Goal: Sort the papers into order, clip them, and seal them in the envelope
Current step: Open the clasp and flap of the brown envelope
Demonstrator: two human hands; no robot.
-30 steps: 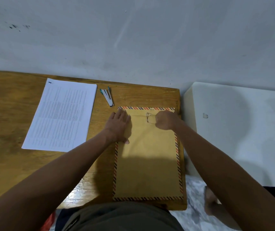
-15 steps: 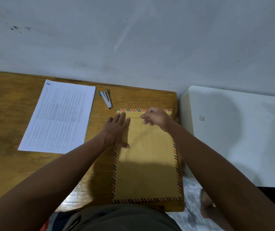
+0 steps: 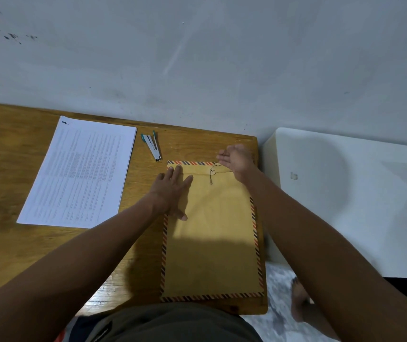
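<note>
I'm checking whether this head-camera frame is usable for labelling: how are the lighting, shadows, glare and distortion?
Head view: dim, even light; a hard-edged shadow covers the lower half of the brown striped-border envelope; a glare patch shines on the wooden table near its front edge; wide-angle distortion bows the table's back edge; print on the white paper stack is too small to read.

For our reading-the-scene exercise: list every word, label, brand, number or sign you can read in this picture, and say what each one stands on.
None can be read.
Stack of papers: columns of printed text, too small and blurred to read; a small dark mark at its far left corner, not legible.
Envelope: striped border and string clasp only, no writing visible.
Stapler: no brand visible.
White surface: a small pale mark, unreadable.
</note>
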